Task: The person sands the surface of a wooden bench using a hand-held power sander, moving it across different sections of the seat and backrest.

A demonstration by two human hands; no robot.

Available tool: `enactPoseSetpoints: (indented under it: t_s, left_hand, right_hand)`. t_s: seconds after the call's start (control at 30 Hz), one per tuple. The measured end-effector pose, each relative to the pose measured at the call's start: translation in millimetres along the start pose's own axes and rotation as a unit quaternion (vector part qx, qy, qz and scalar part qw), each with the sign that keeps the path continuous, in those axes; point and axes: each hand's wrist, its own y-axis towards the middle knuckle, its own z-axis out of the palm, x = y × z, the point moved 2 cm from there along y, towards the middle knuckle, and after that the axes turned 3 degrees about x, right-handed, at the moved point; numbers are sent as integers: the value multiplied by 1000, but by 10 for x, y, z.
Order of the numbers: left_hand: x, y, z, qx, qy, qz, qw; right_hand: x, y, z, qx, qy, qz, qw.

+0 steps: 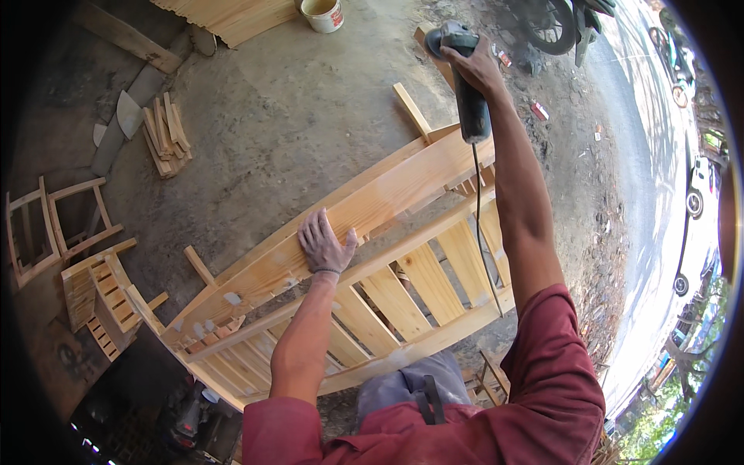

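Right hand point(478, 68): clamped around the angle grinder point(471, 112), held over the far right end of the slatted wooden furniture frame point(431, 285). Left hand point(324, 246): palm down, fingers slightly apart, resting on the frame's wide board point(403, 184). Power cord point(478, 203): trails from the grinder across the frame's right part. Step in hand, as judged: surface sanding; disc contact cannot be confirmed. Next move likely calls for steady left-hand bracing, a level disc and a clear cord. Beyond the frame: stacked wood strips point(164, 143) at left, white bucket point(324, 19) farther off
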Motion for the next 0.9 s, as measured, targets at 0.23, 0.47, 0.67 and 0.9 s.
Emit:
enactPoseSetpoints:
  t_s: [0.23, 0.47, 0.67, 0.9]
  left_hand:
    - [-16, 2, 6, 9, 10, -1, 1000]
    - [-42, 10, -14, 18, -2, 1, 1000]
    - [-7, 4, -6, 5, 10, 5, 1000]
    - [-46, 5, 11, 0, 12, 13, 1000]
  right_hand:
    - [-434, -1007, -323, -25, 25, 67, 997]
    - [-780, -1853, -483, -21, 12, 159, 987]
    - [-1032, -2247, -599, -64, 18, 181, 981]
    - [-546, -2006, -304, 12, 27, 138, 990]
